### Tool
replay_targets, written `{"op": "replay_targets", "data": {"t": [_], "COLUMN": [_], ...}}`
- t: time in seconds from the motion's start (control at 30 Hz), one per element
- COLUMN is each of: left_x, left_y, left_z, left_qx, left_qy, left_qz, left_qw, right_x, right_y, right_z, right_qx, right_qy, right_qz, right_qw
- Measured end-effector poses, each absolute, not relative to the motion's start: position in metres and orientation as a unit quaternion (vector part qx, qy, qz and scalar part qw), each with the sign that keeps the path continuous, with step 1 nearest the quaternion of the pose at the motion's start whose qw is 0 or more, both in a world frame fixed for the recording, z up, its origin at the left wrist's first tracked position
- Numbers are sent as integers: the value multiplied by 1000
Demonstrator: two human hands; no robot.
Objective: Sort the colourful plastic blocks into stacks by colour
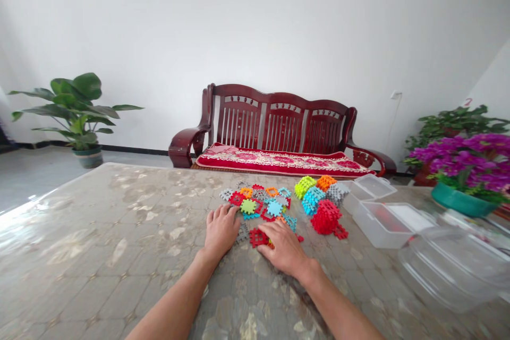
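Note:
Palm down, my left hand (221, 227) rests at the left edge of a loose spread of flat notched plastic building pieces, its fingers stretched out. My right hand (283, 247) lies over the near side of the spread, fingers apart, touching or just above a red piece (258, 237); what is under the palm is hidden. Between the hands is a grey piece (243, 232). Farther off lie a light green piece (248, 206) and a light blue piece (274, 208), among red, orange and grey ones. Neither hand appears to grip a piece.
Sorted piles stand to the right: yellow-green (305, 187), orange (326, 183), blue (313, 201), grey (338, 194) and red (325, 217). Beyond them are a clear plastic box (378, 226), a transparent container (450, 265) and a flower pot (462, 199). A wooden bench (282, 122) stands behind the table.

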State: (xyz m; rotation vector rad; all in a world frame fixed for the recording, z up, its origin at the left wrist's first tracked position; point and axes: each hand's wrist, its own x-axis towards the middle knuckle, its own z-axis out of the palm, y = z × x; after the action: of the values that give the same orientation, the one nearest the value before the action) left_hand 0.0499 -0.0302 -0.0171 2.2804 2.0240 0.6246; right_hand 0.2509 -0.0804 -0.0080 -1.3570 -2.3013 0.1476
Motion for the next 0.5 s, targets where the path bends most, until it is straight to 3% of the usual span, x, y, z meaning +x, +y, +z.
{"op": "replay_targets", "data": {"t": [0.23, 0.5], "left_x": [50, 49], "left_y": [-30, -31], "left_z": [-18, -15], "left_qx": [733, 739], "left_qy": [650, 647], "left_qz": [201, 187], "left_qw": [17, 17], "right_x": [252, 282], "right_y": [-82, -75], "right_z": [-11, 4], "right_qx": [-495, -476], "right_qy": [-828, -739], "right_qz": [4, -117], "right_qw": [263, 462]}}
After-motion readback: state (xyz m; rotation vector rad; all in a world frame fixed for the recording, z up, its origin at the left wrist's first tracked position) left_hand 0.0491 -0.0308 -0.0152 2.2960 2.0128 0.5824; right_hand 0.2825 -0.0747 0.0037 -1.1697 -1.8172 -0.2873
